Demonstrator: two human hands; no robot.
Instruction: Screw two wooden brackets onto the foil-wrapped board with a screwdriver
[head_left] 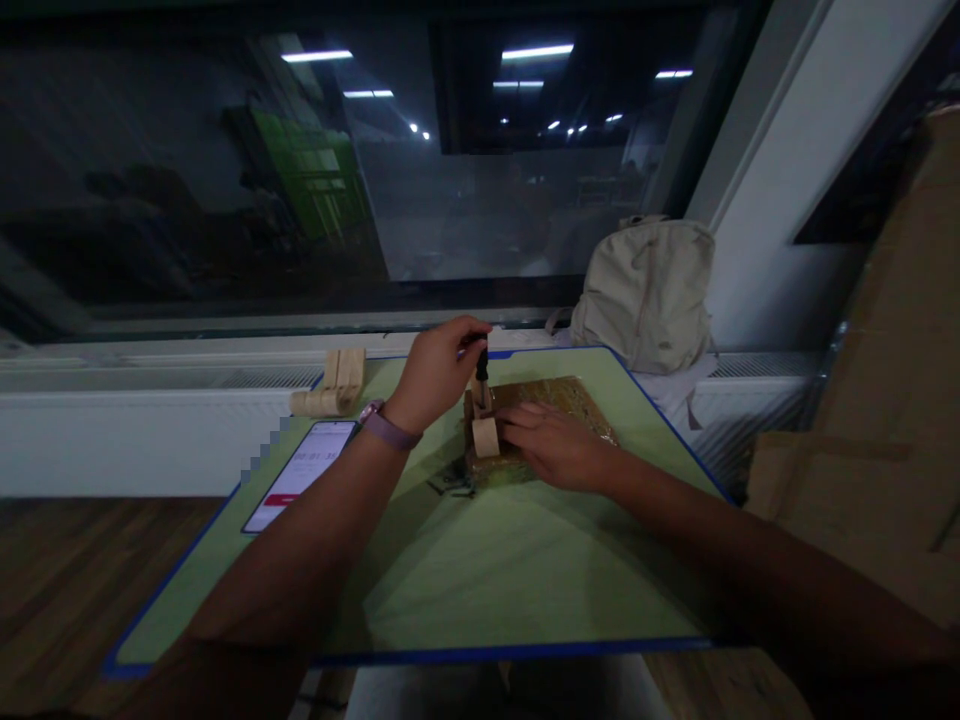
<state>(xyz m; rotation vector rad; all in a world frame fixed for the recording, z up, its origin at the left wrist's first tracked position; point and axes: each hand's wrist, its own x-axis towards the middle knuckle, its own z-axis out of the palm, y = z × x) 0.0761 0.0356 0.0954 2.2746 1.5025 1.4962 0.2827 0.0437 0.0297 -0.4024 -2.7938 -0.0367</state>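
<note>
My left hand [446,365] is closed on the black handle of a screwdriver [482,362], which points down. Its tip meets a small wooden piece [486,437] with a rounded end. Beside that piece lies my right hand [551,440], its fingertips pressed against the wood from the right. Under both is a flat block wrapped in brown tape [577,400]. Several small dark screws or bits [454,487] lie on the table just left of the block.
The green table [450,590] has a blue edge. On its left are a phone [304,465] showing a timer and a curved wooden part [334,385]. A beige backpack [649,295] stands on the sill behind. Cardboard [847,480] leans at the right.
</note>
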